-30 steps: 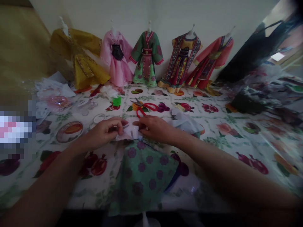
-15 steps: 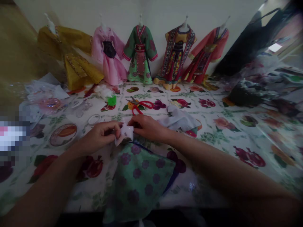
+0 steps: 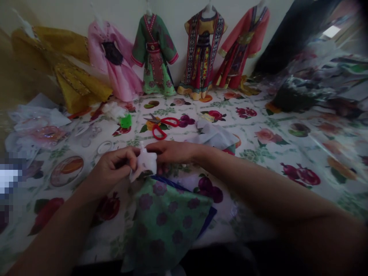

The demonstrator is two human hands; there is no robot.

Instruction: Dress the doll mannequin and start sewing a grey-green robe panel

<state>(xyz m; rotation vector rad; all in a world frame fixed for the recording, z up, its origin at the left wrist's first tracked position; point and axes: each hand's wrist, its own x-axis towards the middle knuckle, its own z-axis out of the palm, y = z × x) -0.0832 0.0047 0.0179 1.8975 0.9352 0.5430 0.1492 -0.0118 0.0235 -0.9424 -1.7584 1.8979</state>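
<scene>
A white headless doll figure (image 3: 147, 163) with a neck peg stands between my hands, and a pale piece of cloth hangs at its left front. It wears a green skirt with purple flowers (image 3: 166, 218), which spreads toward the table's near edge over a dark blue layer (image 3: 207, 223). My left hand (image 3: 117, 163) is closed, with thumb and fingers pinching at the left side of the doll's torso. From the other side, my right hand (image 3: 172, 152) curls around the torso; its fingertips are partly hidden behind the doll.
Red-handled scissors (image 3: 160, 132) lie beyond my hands, with grey-white cloth (image 3: 217, 135) to their right. A tape roll (image 3: 104, 147) and a bright green item (image 3: 125, 121) are at left. Costumed doll forms, including a pink dress (image 3: 115, 57), line the wall. Plastic bags (image 3: 37, 122) lie far left.
The view has shifted, so the back row sits higher and further left. My right fingers have moved from the doll's top to its side and back, uncovering the neck peg and shoulders.
</scene>
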